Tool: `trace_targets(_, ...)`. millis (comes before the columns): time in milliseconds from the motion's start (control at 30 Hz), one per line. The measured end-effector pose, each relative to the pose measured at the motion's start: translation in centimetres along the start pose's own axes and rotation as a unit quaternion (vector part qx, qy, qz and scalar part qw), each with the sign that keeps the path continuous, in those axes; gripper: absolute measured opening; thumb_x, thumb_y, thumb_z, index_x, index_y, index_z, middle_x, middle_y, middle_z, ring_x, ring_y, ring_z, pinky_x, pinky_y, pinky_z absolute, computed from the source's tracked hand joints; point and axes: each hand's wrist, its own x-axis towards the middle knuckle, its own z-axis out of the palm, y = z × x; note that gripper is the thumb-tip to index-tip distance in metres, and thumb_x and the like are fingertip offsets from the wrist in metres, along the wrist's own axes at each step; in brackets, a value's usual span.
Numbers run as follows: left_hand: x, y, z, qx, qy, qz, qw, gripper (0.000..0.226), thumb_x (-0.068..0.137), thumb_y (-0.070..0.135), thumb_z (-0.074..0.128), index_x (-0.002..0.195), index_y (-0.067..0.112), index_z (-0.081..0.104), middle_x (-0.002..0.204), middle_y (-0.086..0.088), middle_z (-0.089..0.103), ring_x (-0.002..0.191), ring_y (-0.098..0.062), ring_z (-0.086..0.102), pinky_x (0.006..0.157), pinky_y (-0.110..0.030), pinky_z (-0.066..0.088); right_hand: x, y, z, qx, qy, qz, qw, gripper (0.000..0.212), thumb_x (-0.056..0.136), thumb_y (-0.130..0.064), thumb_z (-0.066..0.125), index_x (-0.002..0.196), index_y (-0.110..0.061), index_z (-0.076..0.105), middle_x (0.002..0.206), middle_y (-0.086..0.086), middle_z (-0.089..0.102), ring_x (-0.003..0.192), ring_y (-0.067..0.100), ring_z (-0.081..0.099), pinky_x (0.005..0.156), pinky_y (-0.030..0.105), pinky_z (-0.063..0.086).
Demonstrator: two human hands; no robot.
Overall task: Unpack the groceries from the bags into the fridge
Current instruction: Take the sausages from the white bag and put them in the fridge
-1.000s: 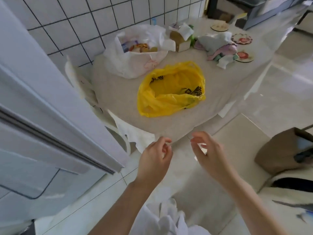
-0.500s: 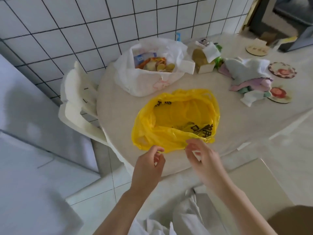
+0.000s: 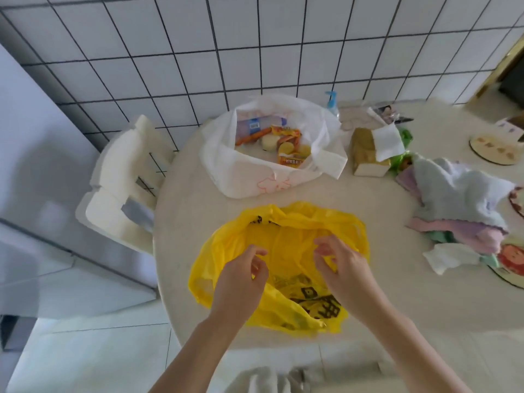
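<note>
A yellow plastic bag (image 3: 286,222) lies open on the round beige table (image 3: 382,199), near its front edge. My left hand (image 3: 241,279) and my right hand (image 3: 343,268) hover side by side over the bag's mouth, fingers loosely curled, holding nothing that I can see. Behind it stands an open white bag (image 3: 255,180) with a clear bottle (image 3: 258,126) and orange and yellow snack packets (image 3: 289,150) inside. The pale fridge door (image 3: 31,143) fills the left edge.
A white plastic chair (image 3: 119,191) stands between fridge and table. A tan tissue box (image 3: 365,154), a pile of pastel cloths (image 3: 459,211), round coasters (image 3: 493,150) and a blue-topped bottle (image 3: 331,102) sit on the table's right and back. The wall is tiled.
The view has moved up to the table. Both hands have gone forward from the table's edge to above the yellow bag's mouth.
</note>
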Motion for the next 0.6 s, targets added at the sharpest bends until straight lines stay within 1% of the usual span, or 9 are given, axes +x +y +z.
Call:
trace_targets(100,3.2,0.2,-0.2,-0.005,0.023,-0.018,1.0,0.016,0.093,0.019,0.058,0.107,0.023,0.065,0.078,0.013,0.062,0.075,-0.005,0.062,0.071,-0.034,0.054,3.9,0.7,-0.7,-0.013,-0.009,-0.026,1.0,0.022,0.091,-0.019,0.06,0.112,-0.018,0.06,0.094,-0.015,0.061,0.094,0.008,0.063,0.078,0.019,0.047)
trace_targets(133,4.3,0.2,-0.3,-0.006,0.032,-0.021,0.999,0.016,0.092,0.018,0.058,0.106,0.024,0.065,0.079,0.011,0.063,0.076,-0.007,0.062,0.072,-0.035,0.054,5.2,0.8,-0.9,-0.019,-0.01,-0.033,0.999,0.022,0.091,-0.019,0.06,0.113,-0.018,0.06,0.094,-0.015,0.061,0.092,0.009,0.063,0.077,0.019,0.047)
trace_targets(200,6.6,0.0,-0.4,0.002,0.039,-0.019,0.999,0.015,0.092,0.019,0.057,0.105,0.025,0.064,0.08,0.007,0.064,0.077,-0.009,0.062,0.073,-0.037,0.054,7.8,1.0,-1.2,-0.031,-0.016,-0.041,0.999,0.023,0.091,-0.02,0.06,0.114,-0.019,0.059,0.096,-0.015,0.06,0.09,0.007,0.06,0.074,0.014,0.042)
trace_targets(233,7.8,-0.1,-0.4,0.008,0.038,-0.02,0.999,0.015,0.093,0.019,0.057,0.105,0.025,0.063,0.08,0.007,0.065,0.078,-0.01,0.062,0.073,-0.037,0.055,9.0,1.1,-1.3,-0.033,-0.024,-0.04,0.998,0.024,0.092,-0.021,0.059,0.116,-0.019,0.059,0.097,-0.015,0.06,0.091,0.006,0.059,0.076,0.015,0.043)
trace_targets(333,11.9,-0.3,-0.5,0.02,0.039,-0.016,0.999,0.015,0.094,0.02,0.055,0.105,0.026,0.063,0.083,0.006,0.065,0.079,-0.01,0.062,0.075,-0.037,0.055,12.9,1.2,-1.6,-0.034,-0.043,-0.032,0.998,0.025,0.093,-0.024,0.057,0.118,-0.021,0.056,0.102,-0.013,0.06,0.097,0.009,0.06,0.082,0.024,0.048)
trace_targets(500,20.3,0.1,-0.1,0.039,0.021,0.001,0.999,0.014,0.096,0.019,0.052,0.105,0.023,0.062,0.096,0.009,0.065,0.087,-0.01,0.061,0.078,-0.032,0.055,20.1,1.6,-1.6,-0.052,-0.062,-0.025,0.996,0.027,0.093,-0.024,0.058,0.12,-0.019,0.056,0.109,-0.008,0.062,0.101,0.01,0.059,0.083,0.022,0.045)
trace_targets(600,25.7,-0.2,0.8,0.05,0.007,0.019,0.999,0.016,0.094,0.015,0.052,0.105,0.02,0.063,0.1,0.008,0.065,0.092,-0.011,0.06,0.081,-0.026,0.051,24.6,2.2,-1.0,-0.072,-0.075,-0.037,0.994,0.025,0.092,-0.024,0.057,0.117,-0.02,0.057,0.106,-0.007,0.062,0.1,0.012,0.057,0.084,0.027,0.048)
